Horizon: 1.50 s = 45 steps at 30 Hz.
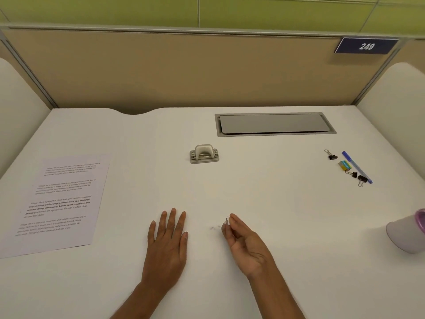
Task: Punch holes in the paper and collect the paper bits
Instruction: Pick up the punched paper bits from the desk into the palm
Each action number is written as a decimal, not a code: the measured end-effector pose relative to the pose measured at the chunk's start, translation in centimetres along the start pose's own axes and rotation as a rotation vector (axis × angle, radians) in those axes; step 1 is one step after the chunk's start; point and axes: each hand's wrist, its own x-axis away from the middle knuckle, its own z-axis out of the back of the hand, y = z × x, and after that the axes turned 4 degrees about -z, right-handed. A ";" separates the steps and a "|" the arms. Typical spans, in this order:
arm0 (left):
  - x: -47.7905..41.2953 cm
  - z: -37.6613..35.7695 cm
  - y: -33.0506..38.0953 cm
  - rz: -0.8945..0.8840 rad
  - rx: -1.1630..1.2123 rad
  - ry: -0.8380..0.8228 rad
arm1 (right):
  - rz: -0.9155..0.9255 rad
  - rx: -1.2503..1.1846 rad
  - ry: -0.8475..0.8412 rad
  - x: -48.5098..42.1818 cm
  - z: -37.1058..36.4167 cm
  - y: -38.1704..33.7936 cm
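On the white desk [253,192], two bare hands near the front edge, hole punch [204,154] well beyond them.
Left hand [166,247] lies flat, fingers spread; right hand [246,242] pinches a small paper bit [227,220], more paper bits [212,227] just beside it. Printed paper [57,203] lies far left.
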 end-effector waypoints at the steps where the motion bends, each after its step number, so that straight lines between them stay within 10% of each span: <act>1: -0.2 0.1 0.2 0.000 0.026 0.007 | -0.016 -0.029 -0.019 0.2 0.1 -0.1; 29: -4.8 1.4 18.8 0.016 0.136 0.144 | -0.074 -0.271 -0.389 12.8 6.4 -19.4; 45: -6.6 -4.7 27.4 0.138 0.140 0.084 | 0.333 -0.383 -0.245 16.6 15.1 -37.6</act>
